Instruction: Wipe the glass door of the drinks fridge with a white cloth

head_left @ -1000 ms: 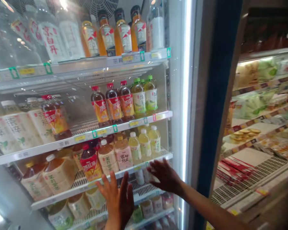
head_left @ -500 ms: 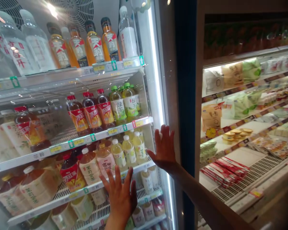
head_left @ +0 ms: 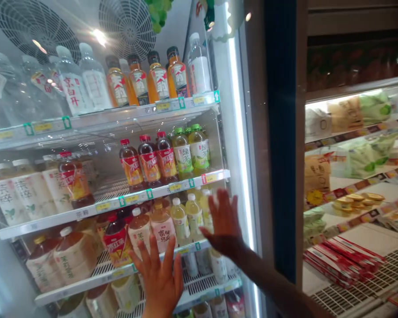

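Observation:
My left hand (head_left: 161, 276) is raised low in the centre of the view, its fingers spread and nothing in it. To its right, a little higher, my right hand (head_left: 223, 221) is also raised with fingers apart and empty. Both are in front of a lit drinks cooler. Behind my left hand are a pink-labelled bottle (head_left: 162, 227) and a red-labelled bottle (head_left: 115, 243). Small yellow bottles (head_left: 180, 221) show between the two hands. Whether either hand touches anything is unclear.
Upper cooler shelves hold red-capped bottles (head_left: 131, 165), green-capped bottles (head_left: 182, 152), orange bottles (head_left: 158, 77) and clear water bottles (head_left: 73, 84). A bright vertical light strip (head_left: 240, 132) runs along the cooler's right side. Beyond a dark post (head_left: 280, 132), another chilled shelf holds red packets (head_left: 345, 260).
The view has shifted, so the cooler's contents appear farther right and mostly lower. My right hand now overlaps the small yellow bottles instead of the cooler's edge. Both hands remain spread.

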Demonstrator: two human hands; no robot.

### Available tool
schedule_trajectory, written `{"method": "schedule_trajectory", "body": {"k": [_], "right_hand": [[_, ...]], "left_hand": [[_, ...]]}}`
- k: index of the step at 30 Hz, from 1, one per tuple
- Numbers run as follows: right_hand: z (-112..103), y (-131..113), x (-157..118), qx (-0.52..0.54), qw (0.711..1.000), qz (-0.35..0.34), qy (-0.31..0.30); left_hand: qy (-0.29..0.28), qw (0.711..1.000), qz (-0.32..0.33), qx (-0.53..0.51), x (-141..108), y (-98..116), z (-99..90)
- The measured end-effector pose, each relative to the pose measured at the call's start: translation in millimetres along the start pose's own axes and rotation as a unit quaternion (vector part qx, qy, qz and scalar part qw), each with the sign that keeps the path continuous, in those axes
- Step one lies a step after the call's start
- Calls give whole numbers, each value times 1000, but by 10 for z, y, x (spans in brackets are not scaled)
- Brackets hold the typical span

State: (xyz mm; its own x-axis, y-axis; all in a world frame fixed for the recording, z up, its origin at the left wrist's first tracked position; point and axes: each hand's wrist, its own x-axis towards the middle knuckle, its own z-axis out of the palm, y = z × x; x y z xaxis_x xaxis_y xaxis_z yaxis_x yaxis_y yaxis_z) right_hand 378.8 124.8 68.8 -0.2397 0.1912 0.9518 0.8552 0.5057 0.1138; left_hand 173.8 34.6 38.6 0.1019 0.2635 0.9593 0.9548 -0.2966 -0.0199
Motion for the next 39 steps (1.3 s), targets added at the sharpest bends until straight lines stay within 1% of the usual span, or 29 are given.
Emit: {"method": "schedule_trajectory", "body": {"k": [2, 3, 4, 5, 6, 8, 10, 11, 12, 13, 15, 16, 17, 19, 21, 22, 23, 24, 25, 27, 28, 29, 30, 32, 33, 34, 35, 36, 39], "right_hand": [[96, -324, -196, 28, 991, -126, -20], [138, -455, -230, 37, 983, -176, -30], [167, -556, -186, 41, 977, -205, -37], [184, -629, -62, 41, 977, -207, -42], [188, -686, 128, 39, 980, -189, -42], [177, -798, 580, 38, 991, -128, -33], [178, -977, 898, 32, 996, -86, -14], [193, -1100, 958, 30, 995, -91, -14], [220, -1238, 958, 31, 992, -120, -23], [254, -1381, 923, 34, 985, -166, -38], [328, -1641, 878, 49, 958, -275, -72], [358, -1743, 924, 56, 944, -314, -81], [378, -1824, 1031, 60, 937, -334, -82], [381, -1945, 1385, 59, 946, -314, -59], [349, -2061, 1751, 50, 965, -255, -22], [333, -2128, 1874, 45, 971, -236, -8], [325, -2198, 1945, 42, 970, -241, -3], [327, -2265, 1971, 40, 961, -272, -5], [337, -2322, 1976, 37, 946, -322, -15], [361, -2386, 2028, 28, 903, -425, -47], [364, -2389, 2120, 23, 890, -451, -58], [355, -2376, 2265, 18, 891, -449, -60], [336, -2354, 2451, 13, 905, -422, -54], [282, -2313, 2844, 1, 943, -333, -19], [257, -2306, 2995, -5, 956, -293, 3], [239, -2311, 3088, -9, 962, -272, 17], [228, -2328, 3119, -9, 961, -276, 20], [224, -2351, 3099, -5, 954, -301, 11], [224, -2396, 2974, 3, 907, -419, -50]], "left_hand": [[3, 1000, -4, 10, -28, -161, -79], [6, 1000, -4, 16, -42, -258, -125], [9, 1000, -2, 22, -53, -367, -175], [13, 999, -2, 30, -58, -485, -231], [14, 999, -3, 38, -56, -611, -292], [12, 998, -11, 54, -35, -876, -431], [4, 997, -19, 72, -6, -1148, -588], [2, 997, -21, 80, 8, -1284, -670], [-1, 996, -20, 88, 20, -1417, -752], [-3, 995, -19, 93, 35, -1549, -833], [-7, 995, -8, 98, 86, -1805, -987], [-8, 995, 1, 97, 130, -1928, -1058], [-10, 995, 13, 94, 190, -2046, -1124], [-13, 995, 32, 91, 354, -2263, -1242], [-7, 996, 30, 89, 546, -2445, -1340], [0, 996, 25, 89, 640, -2521, -1382], [8, 996, 21, 89, 727, -2590, -1418], [16, 996, 23, 89, 806, -2652, -1450], [22, 995, 33, 89, 880, -2710, -1478], [32, 993, 73, 90, 1029, -2816, -1532], [37, 991, 94, 92, 1113, -2866, -1561], [43, 988, 110, 94, 1205, -2914, -1595], [50, 986, 124, 98, 1305, -2960, -1634], [62, 983, 136, 110, 1509, -3040, -1722], [68, 981, 137, 115, 1602, -3074, -1768], [75, 981, 135, 118, 1681, -3103, -1812], [82, 981, 130, 120, 1745, -3126, -1850], [88, 981, 123, 121, 1792, -3144, -1881], [93, 980, 122, 123, 1866, -3170, -1919]]}}
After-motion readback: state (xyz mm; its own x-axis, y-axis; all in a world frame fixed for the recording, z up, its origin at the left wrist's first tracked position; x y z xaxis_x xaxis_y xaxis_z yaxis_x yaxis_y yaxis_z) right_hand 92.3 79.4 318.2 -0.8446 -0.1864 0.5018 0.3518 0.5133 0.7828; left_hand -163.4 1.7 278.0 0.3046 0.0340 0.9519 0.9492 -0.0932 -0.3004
